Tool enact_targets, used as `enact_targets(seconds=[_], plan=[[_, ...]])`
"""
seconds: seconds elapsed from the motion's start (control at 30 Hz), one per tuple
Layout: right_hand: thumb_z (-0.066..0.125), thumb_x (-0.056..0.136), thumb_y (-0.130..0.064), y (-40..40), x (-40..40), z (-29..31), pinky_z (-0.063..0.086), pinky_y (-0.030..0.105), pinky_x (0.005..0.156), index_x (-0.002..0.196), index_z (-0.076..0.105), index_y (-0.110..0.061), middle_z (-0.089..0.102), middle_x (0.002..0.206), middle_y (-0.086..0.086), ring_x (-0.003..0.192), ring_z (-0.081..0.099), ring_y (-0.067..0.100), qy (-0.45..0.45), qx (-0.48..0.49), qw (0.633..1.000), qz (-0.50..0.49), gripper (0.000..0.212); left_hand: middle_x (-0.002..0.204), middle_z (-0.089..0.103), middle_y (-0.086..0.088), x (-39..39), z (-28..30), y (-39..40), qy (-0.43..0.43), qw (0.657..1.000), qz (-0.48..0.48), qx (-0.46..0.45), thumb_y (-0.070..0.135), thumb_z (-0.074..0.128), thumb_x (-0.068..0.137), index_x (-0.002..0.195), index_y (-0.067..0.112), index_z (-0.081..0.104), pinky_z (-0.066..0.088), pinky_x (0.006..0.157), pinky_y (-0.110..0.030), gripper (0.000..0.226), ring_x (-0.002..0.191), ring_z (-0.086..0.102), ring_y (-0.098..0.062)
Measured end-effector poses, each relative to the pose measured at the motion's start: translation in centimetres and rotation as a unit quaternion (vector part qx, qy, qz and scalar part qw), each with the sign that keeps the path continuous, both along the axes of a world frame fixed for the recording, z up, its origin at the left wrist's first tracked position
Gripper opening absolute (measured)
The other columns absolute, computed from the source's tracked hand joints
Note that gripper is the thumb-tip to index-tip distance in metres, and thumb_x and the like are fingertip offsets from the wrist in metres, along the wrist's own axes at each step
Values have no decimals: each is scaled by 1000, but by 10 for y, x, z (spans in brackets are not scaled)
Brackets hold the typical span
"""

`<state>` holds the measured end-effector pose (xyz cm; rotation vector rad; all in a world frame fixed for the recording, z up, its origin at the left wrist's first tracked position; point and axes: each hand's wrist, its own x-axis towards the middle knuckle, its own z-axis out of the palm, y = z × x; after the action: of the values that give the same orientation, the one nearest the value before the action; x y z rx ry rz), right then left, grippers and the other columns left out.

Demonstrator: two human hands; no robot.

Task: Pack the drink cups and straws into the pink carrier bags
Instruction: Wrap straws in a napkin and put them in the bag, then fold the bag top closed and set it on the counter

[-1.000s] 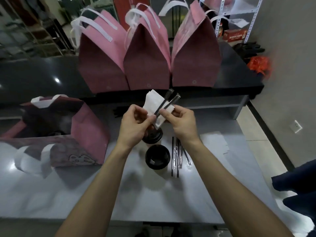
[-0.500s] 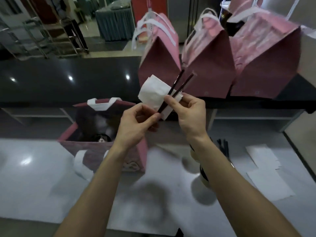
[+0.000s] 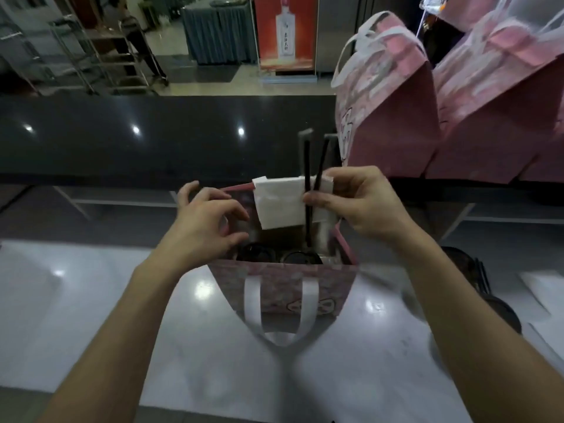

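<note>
Over the open pink bag [image 3: 283, 288] on the counter [image 3: 91, 300]: two black straws [image 3: 307, 190] and a folded white napkin [image 3: 283, 203], held up in the right hand [image 3: 363, 203].

Right fingers [image 3: 317, 200] pinched tight on the straws and the napkin together, with the straws standing nearly upright and their tops poking above the hand. Left hand [image 3: 204, 227] just beside the napkin, not touching it, its fingers curled and apart, holding nothing. Down inside the bag, two dark cup lids [image 3: 276, 254] side by side, and the bag's white handle [image 3: 282, 309] hanging down its near wall. More closed pink bags [image 3: 393, 117] standing on the raised dark ledge [image 3: 152, 132] behind, to the right. Dark cups [image 3: 500, 312] half hidden behind the right arm, on the counter.
</note>
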<state>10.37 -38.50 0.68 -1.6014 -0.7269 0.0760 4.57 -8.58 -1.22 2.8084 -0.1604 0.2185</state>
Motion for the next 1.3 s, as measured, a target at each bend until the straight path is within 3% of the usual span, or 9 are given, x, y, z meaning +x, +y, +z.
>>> enact_targets(seconds=[0.1, 0.27, 0.63, 0.73, 0.9, 1.03, 1.1, 1.2, 1.3], plan=[[87, 92, -25, 13, 3, -8, 59, 29, 75, 86, 81, -38, 77, 83, -12, 80, 73, 3, -34, -173, 984, -24, 15, 164, 48, 0, 6, -8, 11, 25, 998, -38, 45, 69, 89, 71, 146, 41, 59, -29, 125, -58, 85, 168, -8, -12], [78, 96, -31, 44, 17, -19, 54, 38, 71, 91, 79, -31, 72, 84, -7, 84, 67, 15, -177, -421, 888, -55, 5, 182, 2, 1, 8, -25, 17, 90, 995, -50, -18, 98, 73, 45, 169, 48, -3, -37, 121, -53, 155, 152, -49, -3], [54, 107, -26, 93, 58, -74, 53, 23, 79, 105, 72, -17, 71, 104, 6, 108, 68, 32, -333, -675, 658, 12, 20, 182, -14, 9, 6, -38, 24, 117, 984, -107, -83, 97, 80, 47, 169, 39, -23, -21, 131, -56, 170, 161, -35, -7], [51, 106, -29, 93, 62, -82, 39, 14, 56, 86, 65, -20, 62, 81, -2, 99, 66, 31, -279, -663, 694, -12, 26, 183, -12, 7, 6, -39, 23, 120, 982, -111, -90, 97, 80, 48, 168, 42, -24, -20, 132, -56, 168, 162, -34, -8], [65, 101, -19, 100, 55, -66, 53, 38, 86, 115, 70, -9, 71, 118, 13, 112, 68, 34, -225, -684, 694, 19, 18, 183, -7, 11, 9, -43, 25, 107, 981, -123, -103, 100, 73, 56, 169, 45, -20, -17, 134, -53, 157, 162, -30, -3], [64, 104, -36, 82, 38, -46, 55, 42, 97, 126, 72, -21, 72, 129, 5, 118, 65, 30, -164, -621, 767, -9, 28, 180, -2, 22, 12, -45, 31, 118, 976, -108, -149, 99, 73, 61, 168, 58, -5, -5, 136, -50, 138, 167, -15, -6], [62, 105, -37, 67, 29, -40, 56, 42, 98, 126, 76, -27, 74, 130, 0, 116, 67, 24, -140, -558, 817, -43, 27, 180, 13, 20, 13, -45, 35, 121, 967, -94, -204, 95, 78, 60, 166, 61, 12, 16, 133, -45, 130, 167, 10, -9], [68, 104, -33, 40, 9, -34, 58, 32, 96, 123, 80, -29, 77, 121, -12, 109, 70, 8, -118, -423, 891, -116, 23, 161, 38, 37, 8, -43, 38, 77, 954, -101, -273, 94, 81, 57, 159, 58, 35, 32, 116, -20, 118, 144, 35, 19], [71, 101, -27, 8, -19, -37, 60, 24, 91, 114, 82, -27, 78, 109, -16, 102, 74, 4, -113, -197, 947, -227, 17, 164, 41, 24, 4, -44, 48, 77, 940, -109, -313, 81, 92, 54, 162, 46, 36, 38, 123, -30, 126, 151, 42, -2]])
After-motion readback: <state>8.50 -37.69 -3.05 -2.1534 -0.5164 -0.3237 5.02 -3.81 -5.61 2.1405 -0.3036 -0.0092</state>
